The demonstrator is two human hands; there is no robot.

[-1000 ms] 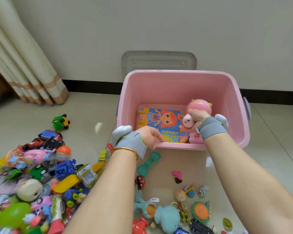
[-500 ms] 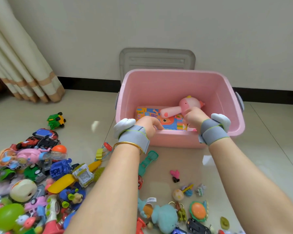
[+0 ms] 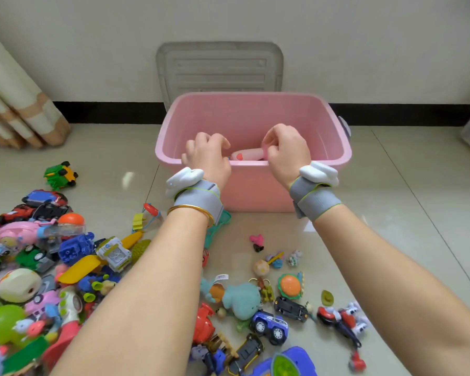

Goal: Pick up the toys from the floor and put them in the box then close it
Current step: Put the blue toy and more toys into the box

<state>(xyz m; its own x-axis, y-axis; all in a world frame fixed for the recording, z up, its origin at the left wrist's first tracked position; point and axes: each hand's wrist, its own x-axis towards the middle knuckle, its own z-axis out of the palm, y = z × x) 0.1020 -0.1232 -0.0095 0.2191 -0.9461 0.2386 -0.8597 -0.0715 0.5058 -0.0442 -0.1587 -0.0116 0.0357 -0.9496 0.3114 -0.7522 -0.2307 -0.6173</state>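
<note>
Pink toy point(image 3: 247, 154) lying inside box point(image 3: 255, 191), low behind the near rim, between both hands. Left hand point(image 3: 205, 158) over that rim, fingers loosely curled, nothing in them; right hand point(image 3: 286, 153) curled at the toy's end, grip or mere touch impossible to tell. Likely light, smooth hard plastic, a bit slippery; best taken round the narrow middle. Counting: one box, one lid point(image 3: 219, 69) leaning on the wall, one toy seen inside, dozens of toys point(image 3: 65, 256) on the floor, too overlapped for an exact count.
</note>
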